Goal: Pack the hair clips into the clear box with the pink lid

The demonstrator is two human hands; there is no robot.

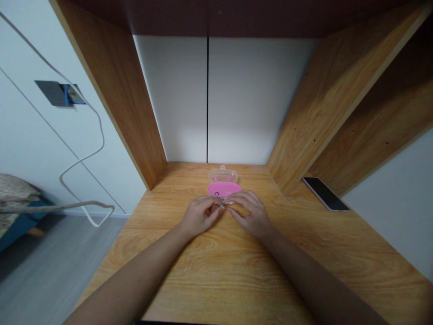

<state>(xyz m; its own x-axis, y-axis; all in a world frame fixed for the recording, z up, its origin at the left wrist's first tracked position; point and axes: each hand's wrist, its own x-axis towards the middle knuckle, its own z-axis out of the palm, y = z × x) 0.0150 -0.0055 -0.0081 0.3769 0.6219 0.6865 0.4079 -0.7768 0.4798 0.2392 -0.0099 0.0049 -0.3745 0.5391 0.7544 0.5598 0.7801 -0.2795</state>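
Note:
A small oval case with a pink inside (221,189) lies on the desk, its clear lid (223,175) swung back towards the wall. Inside the pink part is a dark mark or piece shaped like a C; the right end is partly covered by fingers. Just in front of the case, my left hand (200,215) is closed in a pinch, with a tiny pale green-blue object (222,206) at its fingertips. My right hand (251,213) curls in from the other side, fingertips close to the left ones, around a small clear piece too small to make out.
The wooden desk (216,280) is framed by a left side panel (118,99) and a right panel (324,99), with a dark shelf above. A phone (325,194) lies at the right. A white cable (101,131) hangs at the left, near an open wall socket (61,93).

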